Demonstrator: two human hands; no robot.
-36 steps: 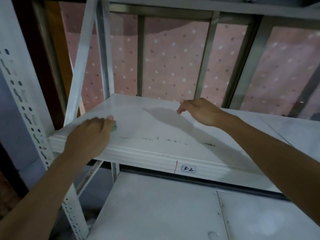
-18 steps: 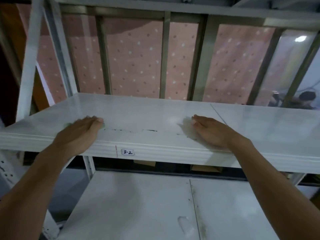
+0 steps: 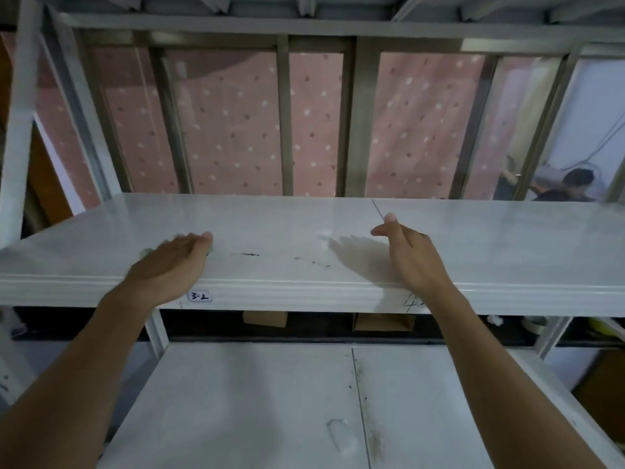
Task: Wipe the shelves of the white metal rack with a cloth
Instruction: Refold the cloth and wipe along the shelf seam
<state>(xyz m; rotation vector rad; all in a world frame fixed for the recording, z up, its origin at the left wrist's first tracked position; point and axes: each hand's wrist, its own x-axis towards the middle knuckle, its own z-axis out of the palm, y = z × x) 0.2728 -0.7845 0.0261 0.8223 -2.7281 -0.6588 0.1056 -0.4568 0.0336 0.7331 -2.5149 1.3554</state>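
Observation:
The white metal rack's upper shelf (image 3: 304, 225) runs across the middle of the head view, labelled "3-2" (image 3: 199, 296) on its front lip. My left hand (image 3: 172, 262) lies flat near the front edge and presses on a green cloth (image 3: 146, 254), of which only small bits show at the hand's sides. Dark smudges (image 3: 247, 254) streak the shelf just right of that hand. My right hand (image 3: 411, 257) is over the shelf further right, turned on its side with fingers straight, holding nothing.
A lower white shelf (image 3: 253, 401) with specks of dirt lies below my arms. Cardboard boxes (image 3: 265, 319) sit behind, under the upper shelf. A white upright (image 3: 17, 130) stands at the left. Behind the rack hangs a pink dotted curtain (image 3: 236, 130); a person (image 3: 571, 187) sits far right.
The view has swung right along the rack. My left hand with the cloth slid right past the label, and the smudges there are gone. My right hand turned from flat onto its side.

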